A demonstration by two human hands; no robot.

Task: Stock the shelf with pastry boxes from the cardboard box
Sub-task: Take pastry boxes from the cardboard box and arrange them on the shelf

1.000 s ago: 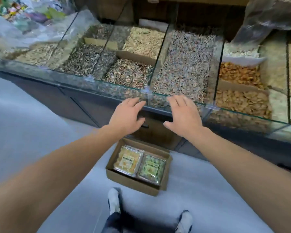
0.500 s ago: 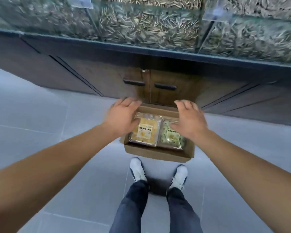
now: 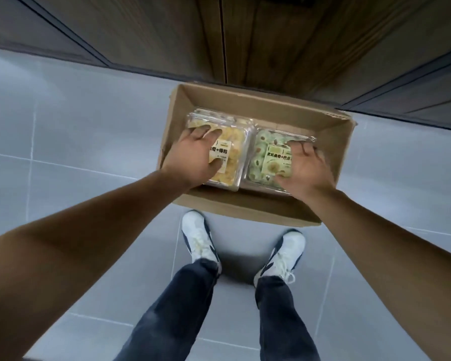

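An open cardboard box (image 3: 245, 208) sits on the floor in front of my feet. Two clear plastic pastry boxes lie side by side in it: a yellow pastry box (image 3: 236, 143) on the left and a green pastry box (image 3: 262, 153) on the right, each with a label on its lid. My left hand (image 3: 193, 155) covers the yellow one, fingers over its far left part and thumb on the label. My right hand (image 3: 306, 170) clasps the green one's right side, fingers curled over its right edge. Both boxes still rest in the carton.
Dark wooden cabinet doors (image 3: 219, 35) rise right behind the carton. Grey floor tiles (image 3: 76, 131) spread to both sides. My white shoes (image 3: 198, 238) and jeans stand just in front of the carton's near wall.
My view has tipped down from the glass seed bins to the floor. Both hands have dropped from above the carton onto the two pastry boxes.
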